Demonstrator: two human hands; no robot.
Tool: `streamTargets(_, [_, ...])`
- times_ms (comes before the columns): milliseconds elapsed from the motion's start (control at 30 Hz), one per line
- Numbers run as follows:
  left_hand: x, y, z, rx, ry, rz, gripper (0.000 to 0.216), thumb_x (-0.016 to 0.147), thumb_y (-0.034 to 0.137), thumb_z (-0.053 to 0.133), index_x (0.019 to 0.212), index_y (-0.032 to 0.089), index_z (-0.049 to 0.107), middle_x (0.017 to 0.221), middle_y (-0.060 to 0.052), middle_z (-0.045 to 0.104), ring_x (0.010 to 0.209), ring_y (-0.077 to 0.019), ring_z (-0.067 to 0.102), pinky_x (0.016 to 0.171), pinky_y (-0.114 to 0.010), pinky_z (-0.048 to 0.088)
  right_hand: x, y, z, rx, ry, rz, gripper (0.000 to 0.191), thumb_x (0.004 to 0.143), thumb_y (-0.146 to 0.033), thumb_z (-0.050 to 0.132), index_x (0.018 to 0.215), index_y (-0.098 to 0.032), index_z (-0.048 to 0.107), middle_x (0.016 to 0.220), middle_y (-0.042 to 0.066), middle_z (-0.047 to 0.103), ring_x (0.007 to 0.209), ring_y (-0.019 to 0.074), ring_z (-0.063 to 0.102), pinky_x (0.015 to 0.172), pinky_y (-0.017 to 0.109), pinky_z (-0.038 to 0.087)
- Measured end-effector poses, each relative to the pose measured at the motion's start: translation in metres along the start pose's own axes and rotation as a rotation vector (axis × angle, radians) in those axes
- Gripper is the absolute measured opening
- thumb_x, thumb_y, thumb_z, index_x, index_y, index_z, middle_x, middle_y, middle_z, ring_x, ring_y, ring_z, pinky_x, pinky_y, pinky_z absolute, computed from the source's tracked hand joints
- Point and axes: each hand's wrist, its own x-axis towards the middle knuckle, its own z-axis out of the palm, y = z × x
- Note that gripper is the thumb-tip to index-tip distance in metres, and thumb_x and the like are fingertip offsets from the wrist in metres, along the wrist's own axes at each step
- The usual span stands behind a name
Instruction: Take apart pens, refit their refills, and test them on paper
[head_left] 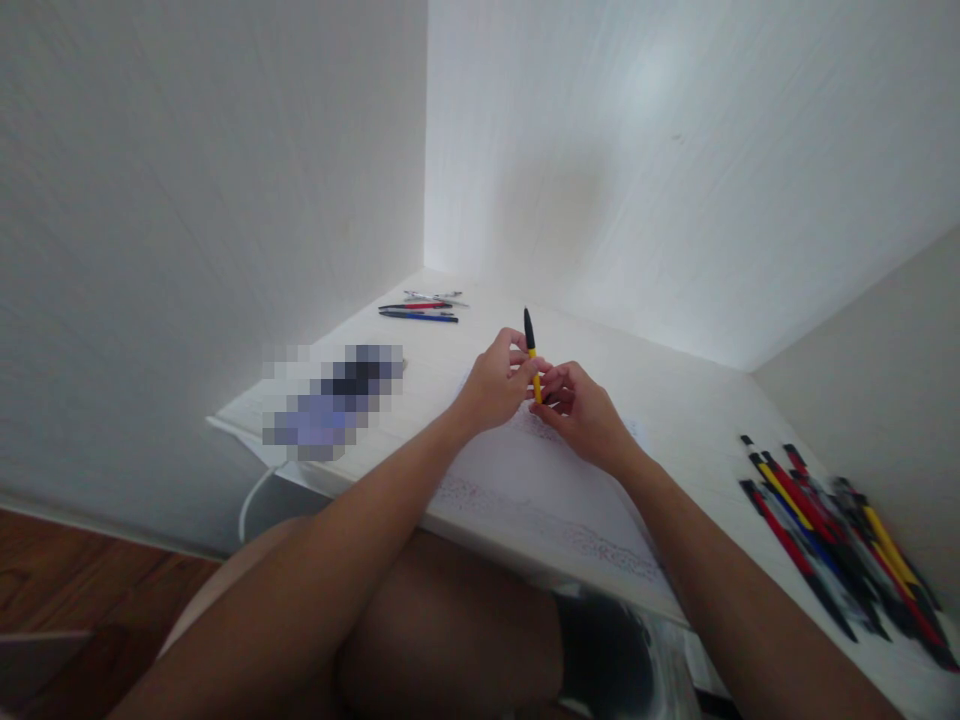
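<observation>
A yellow pen with a black upper part stands nearly upright between my hands, its dark tip pointing up. My left hand grips it around the middle with thumb and fingers. Lower down, my right hand pinches the pen's bottom end between thumb and fingers. Beneath both hands lies a sheet of white paper covered in part with small reddish and dark marks. The paper reaches the table's front edge.
Several pens lie at the back left of the white table. A larger pile of red, yellow, blue and black pens is at the right. A blurred-out purplish object rests at left, near a white cable. Walls enclose the table.
</observation>
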Motion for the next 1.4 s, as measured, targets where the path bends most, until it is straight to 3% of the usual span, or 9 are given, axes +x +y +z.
streamTargets(400, [0.001,-0.002,-0.003,0.18,0.034,0.069,0.017,0.089,0.025,0.06,0.096,0.02,0.046,0.092,-0.004,0.062,0.083,-0.0173,0.065,0.072,-0.032,0.059,0.001,-0.004,-0.002,-0.12,-0.013,-0.033,0.033,0.076,-0.012,0.071,0.103,-0.021,0.055,0.089,0.002,0.069,0.071,0.0162,0.064,0.066,0.031,0.052])
streamTargets(800, [0.001,-0.004,-0.004,0.326,0.053,0.12,0.014,0.089,0.025,0.06,0.094,0.019,0.048,0.091,-0.004,0.062,0.073,-0.0142,0.063,0.066,-0.03,0.055,0.002,-0.011,-0.001,-0.127,0.01,-0.065,0.037,0.073,-0.007,0.072,0.104,-0.021,0.058,0.085,0.001,0.067,0.068,0.0151,0.063,0.064,0.03,0.053])
streamTargets(1033, [0.0,-0.005,-0.003,0.426,0.049,0.135,0.019,0.089,0.03,0.063,0.089,0.019,0.047,0.084,-0.001,0.062,0.068,-0.0126,0.061,0.061,-0.028,0.05,0.001,-0.009,-0.001,-0.055,0.009,-0.093,0.039,0.075,-0.011,0.071,0.11,-0.022,0.06,0.089,0.002,0.067,0.074,0.0157,0.065,0.07,0.029,0.055])
streamTargets(1400, [-0.004,0.007,-0.001,0.64,-0.007,0.26,0.01,0.087,0.02,0.063,0.089,0.018,0.053,0.074,0.001,0.063,0.069,-0.0136,0.059,0.065,-0.029,0.043,0.001,-0.006,-0.004,-0.201,-0.055,0.003,0.029,0.077,-0.016,0.071,0.103,-0.021,0.059,0.081,0.001,0.07,0.068,0.0168,0.065,0.063,0.029,0.05])
